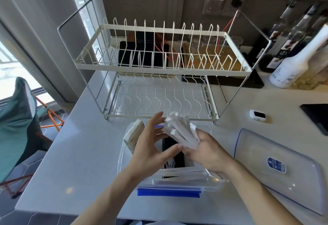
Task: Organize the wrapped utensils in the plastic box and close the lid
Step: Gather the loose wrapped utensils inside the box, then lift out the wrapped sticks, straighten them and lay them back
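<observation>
A white dish rack (159, 68) stands near bottles (294, 61).

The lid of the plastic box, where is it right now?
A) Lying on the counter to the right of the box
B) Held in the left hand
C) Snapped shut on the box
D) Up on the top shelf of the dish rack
A: the lid lies flat on the counter, right of the open plastic box, while the right hand holds wrapped utensils.
</observation>
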